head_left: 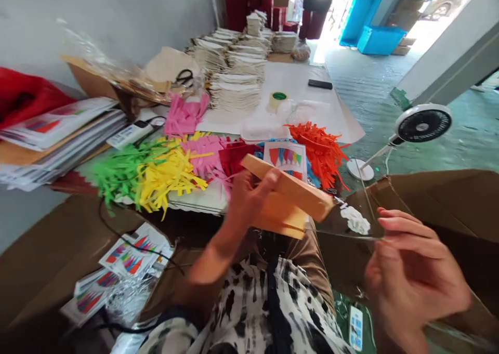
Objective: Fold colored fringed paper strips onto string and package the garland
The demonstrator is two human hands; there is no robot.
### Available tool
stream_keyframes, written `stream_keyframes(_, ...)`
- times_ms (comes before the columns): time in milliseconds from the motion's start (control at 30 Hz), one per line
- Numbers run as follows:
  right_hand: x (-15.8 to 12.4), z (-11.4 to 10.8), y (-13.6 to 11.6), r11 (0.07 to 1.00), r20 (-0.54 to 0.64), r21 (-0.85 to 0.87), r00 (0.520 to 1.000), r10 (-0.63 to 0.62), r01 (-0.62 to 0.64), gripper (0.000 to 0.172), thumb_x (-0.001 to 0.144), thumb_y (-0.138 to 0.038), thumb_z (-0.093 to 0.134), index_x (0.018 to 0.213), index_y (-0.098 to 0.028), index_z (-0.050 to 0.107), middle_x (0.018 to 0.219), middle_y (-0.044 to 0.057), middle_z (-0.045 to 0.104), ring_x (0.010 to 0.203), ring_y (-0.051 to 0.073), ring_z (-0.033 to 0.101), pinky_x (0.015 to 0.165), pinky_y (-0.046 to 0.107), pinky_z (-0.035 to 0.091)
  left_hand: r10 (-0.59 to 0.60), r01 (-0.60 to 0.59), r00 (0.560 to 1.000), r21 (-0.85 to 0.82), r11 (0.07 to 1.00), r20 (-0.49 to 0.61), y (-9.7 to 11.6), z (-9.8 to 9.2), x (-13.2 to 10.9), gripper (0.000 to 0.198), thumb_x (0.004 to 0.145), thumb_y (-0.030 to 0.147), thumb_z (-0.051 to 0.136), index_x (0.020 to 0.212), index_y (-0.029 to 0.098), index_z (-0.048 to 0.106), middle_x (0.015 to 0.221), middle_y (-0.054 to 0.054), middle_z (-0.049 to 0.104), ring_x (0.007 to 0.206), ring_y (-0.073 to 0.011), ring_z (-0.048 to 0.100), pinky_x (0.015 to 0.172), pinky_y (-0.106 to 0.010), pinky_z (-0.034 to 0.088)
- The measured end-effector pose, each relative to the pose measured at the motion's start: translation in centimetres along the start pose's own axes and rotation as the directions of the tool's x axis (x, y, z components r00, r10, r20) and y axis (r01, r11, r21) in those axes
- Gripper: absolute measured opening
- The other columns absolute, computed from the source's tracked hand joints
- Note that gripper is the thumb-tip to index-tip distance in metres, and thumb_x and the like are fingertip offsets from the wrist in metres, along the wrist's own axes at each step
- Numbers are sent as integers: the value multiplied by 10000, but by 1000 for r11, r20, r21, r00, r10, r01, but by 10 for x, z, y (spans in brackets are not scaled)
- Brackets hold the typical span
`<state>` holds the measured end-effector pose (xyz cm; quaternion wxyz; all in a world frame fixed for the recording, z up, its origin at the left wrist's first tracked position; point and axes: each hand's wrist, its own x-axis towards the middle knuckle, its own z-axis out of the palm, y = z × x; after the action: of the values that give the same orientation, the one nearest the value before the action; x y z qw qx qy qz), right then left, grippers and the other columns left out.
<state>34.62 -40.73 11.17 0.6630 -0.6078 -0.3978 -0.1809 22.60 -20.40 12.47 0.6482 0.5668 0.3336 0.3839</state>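
Left hand [249, 200] clamped on an orange block [288, 200], right hand [413, 276] pinching a clear sheet [343, 219], above a tabletop [198, 200] heaped with paper fringe [167, 174]; blue crates [380, 39] beyond.

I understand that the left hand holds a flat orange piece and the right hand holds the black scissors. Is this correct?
No: the right hand holds a clear plastic sheet, not the scissors, which lie farther away. The left hand does hold the flat orange piece, as the head view shows.
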Motion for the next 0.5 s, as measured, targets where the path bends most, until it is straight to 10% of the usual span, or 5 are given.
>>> stream_keyframes(233, 5, 30, 38, 860, 231, 197, 875, 426, -470, 80, 881, -297, 814, 927, -256, 763, 1198, 79, 731, 1170, 272, 676, 1075, 508, 520, 237, -75, 954, 615, 785, -186, 50, -115, 126, 147, 715, 268, 684, 712, 144, 604, 661, 7, 562, 619, -115, 488, 603, -254, 369)
stream_keyframes(367, 8, 54, 73, 839, 321, 173, 835, 446, -515, 141, 865, -331, 838, 912, -232, 749, 1232, 82, 717, 1193, 254, 667, 1042, 444, 526, 170, 0, 982, 902, 432, -82, 28, -108, 189, 209, 775, 352, 738, 828, 154, 700, 804, -69, 698, 812, -244, 658, 758, -337, 468)
stream_keyframes(500, 26, 75, 102, 864, 334, 127, 841, 426, -488, 182, 858, -357, 843, 930, -227, 739, 1252, 86, 709, 1187, 247, 673, 1037, 436, 536, 294, -55, 953, 914, 401, -72, -15, -73, 197, 699, 840, 444, 794, 1429, 127, 588, 1283, -202, 719, 1195, -375, 655, 1011, -443, 490)
